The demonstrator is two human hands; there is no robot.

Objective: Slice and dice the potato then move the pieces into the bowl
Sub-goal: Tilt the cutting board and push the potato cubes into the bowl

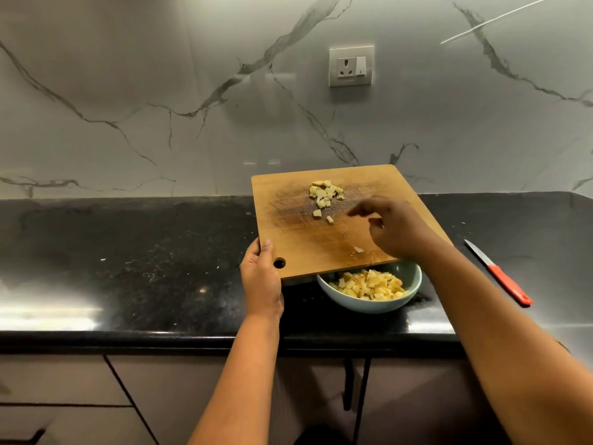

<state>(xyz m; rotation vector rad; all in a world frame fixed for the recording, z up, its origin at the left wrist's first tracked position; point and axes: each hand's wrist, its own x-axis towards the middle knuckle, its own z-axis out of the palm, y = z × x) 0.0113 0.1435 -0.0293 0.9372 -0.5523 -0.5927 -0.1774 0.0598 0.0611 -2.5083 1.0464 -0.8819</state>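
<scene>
The left hand (261,277) grips the near-left corner of the cutting board (301,239), thumb on top beside the hang hole, fingers wrapped under — board is lifted and tilted, its near edge over the bowl (414,281). The right hand (396,231) hovers over the board's right half, fingers loosely extended, holding nothing, index fingertip pointing left toward the potato pieces (325,195).

Key relation: the remaining dice lie up-slope, beyond and slightly left of the right fingertips, in a small cluster w/ two strays trailing down toward the bowl. One scrap sits just under the right hand near the lower edge. The bowl lies below and toward the person from that hand, already well filled w/ dice.

Judgement: the right hand is nearer and should sweep the cluster down-slope toward the wrist. The bowl spans only part of the lower edge — pieces sliding left of it could miss.

Knife (500,274) rests on the counter (144,252) well to the right, out of the path.
</scene>
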